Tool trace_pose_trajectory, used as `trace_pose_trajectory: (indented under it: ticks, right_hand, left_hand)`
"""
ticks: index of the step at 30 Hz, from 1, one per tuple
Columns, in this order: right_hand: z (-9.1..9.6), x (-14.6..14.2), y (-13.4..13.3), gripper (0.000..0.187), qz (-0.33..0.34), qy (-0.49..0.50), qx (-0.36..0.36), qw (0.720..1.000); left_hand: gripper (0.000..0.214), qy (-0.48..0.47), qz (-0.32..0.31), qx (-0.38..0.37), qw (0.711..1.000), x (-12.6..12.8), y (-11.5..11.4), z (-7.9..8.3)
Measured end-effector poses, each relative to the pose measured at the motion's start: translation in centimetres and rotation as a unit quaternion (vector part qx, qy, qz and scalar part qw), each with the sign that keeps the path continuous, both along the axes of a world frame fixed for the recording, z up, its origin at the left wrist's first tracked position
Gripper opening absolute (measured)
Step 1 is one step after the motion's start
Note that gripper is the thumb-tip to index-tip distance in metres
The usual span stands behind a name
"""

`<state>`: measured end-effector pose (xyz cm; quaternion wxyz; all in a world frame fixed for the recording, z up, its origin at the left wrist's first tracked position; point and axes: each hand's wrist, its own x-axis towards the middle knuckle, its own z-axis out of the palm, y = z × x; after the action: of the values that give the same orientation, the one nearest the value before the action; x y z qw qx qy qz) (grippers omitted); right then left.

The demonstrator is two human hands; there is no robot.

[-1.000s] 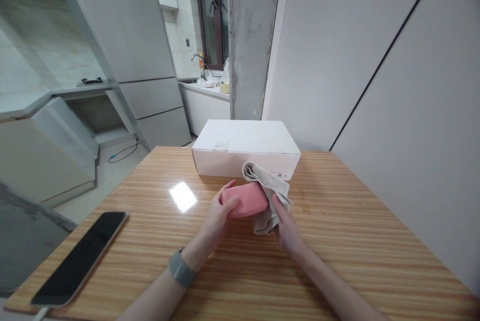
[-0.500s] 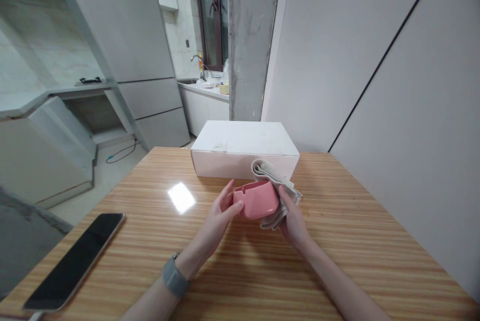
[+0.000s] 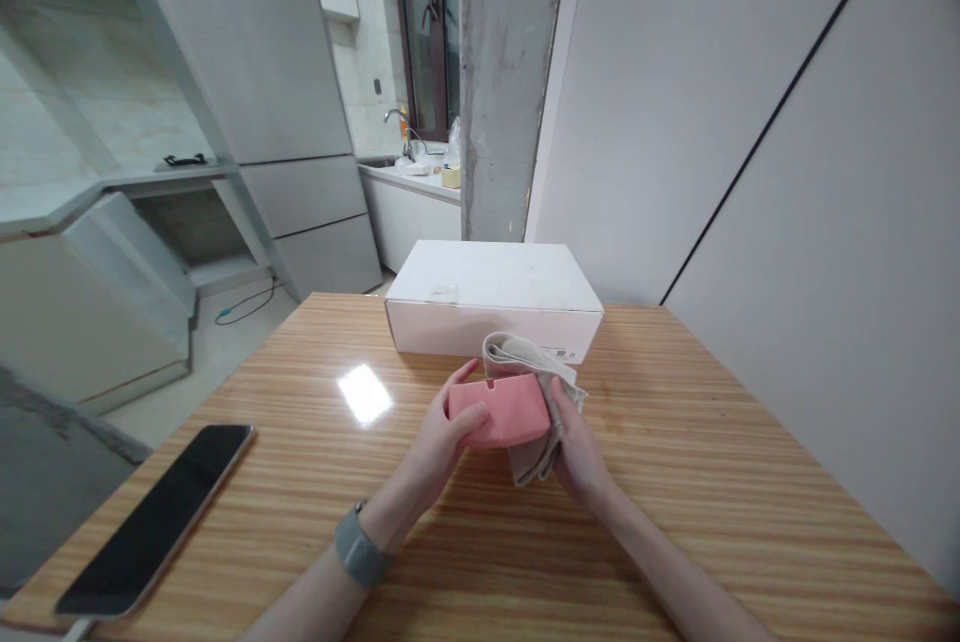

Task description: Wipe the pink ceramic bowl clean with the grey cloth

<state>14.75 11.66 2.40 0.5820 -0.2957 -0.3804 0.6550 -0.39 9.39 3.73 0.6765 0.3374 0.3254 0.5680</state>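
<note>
Over the wooden table [image 3: 675, 482], my left hand [image 3: 439, 437] grips the left end of a small pink dish [image 3: 501, 410] with a notched rim, fingers wrapped round it. My right hand [image 3: 576, 447] holds a folded beige cloth [image 3: 536, 377] pressed against the dish's right side and back. The cloth drapes over the far rim and hangs down below my right thumb. A grey band sits on my left wrist.
A closed white box [image 3: 491, 297] stands just behind the hands at the table's far edge. A dark phone [image 3: 161, 517] lies near the front left corner. A wall runs along the right; a fridge and kitchen counters stand beyond on the left.
The pink dish was tilted up so its notched rim showed half a second ago, then turned back down. The cloth shifted right along it and back again. Both hands stayed over the same spot.
</note>
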Motion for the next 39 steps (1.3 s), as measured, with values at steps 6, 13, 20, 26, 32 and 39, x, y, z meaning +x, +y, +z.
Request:
trace_pose_trajectory:
  ticks: [6, 13, 20, 26, 32, 39]
  right_hand:
    - [0.7, 0.0, -0.6, 0.046, -0.02, 0.014, -0.037, 0.999]
    - [0.5, 0.2, -0.3, 0.054, -0.041, 0.007, -0.065, 0.997]
    - [1.1, 1.2, 0.6, 0.046, -0.036, 0.029, -0.055, 0.997]
    - [0.5, 0.4, 0.1, 0.049, 0.023, 0.039, -0.074, 0.996]
    - [0.5, 0.1, -0.4, 0.047, 0.007, 0.032, -0.075, 0.997]
    - [0.4, 0.1, -0.8, 0.05, -0.008, 0.019, -0.068, 0.997]
  left_hand:
    - [0.094, 0.053, 0.055, -0.008, 0.997, -0.5, 0.7, -0.3]
    - [0.078, 0.001, 0.058, -0.043, 0.997, -0.6, 1.2, -0.8]
    - [0.076, 0.001, 0.014, -0.055, 0.998, -0.8, 1.2, -1.2]
    - [0.083, 0.001, -0.004, -0.009, 1.0, -0.8, 0.8, -1.2]
    - [0.084, 0.004, 0.01, -0.027, 1.0, -0.7, 0.7, -0.5]
    - [0.09, 0.08, 0.074, -0.004, 0.994, -1.0, 1.1, -0.6]
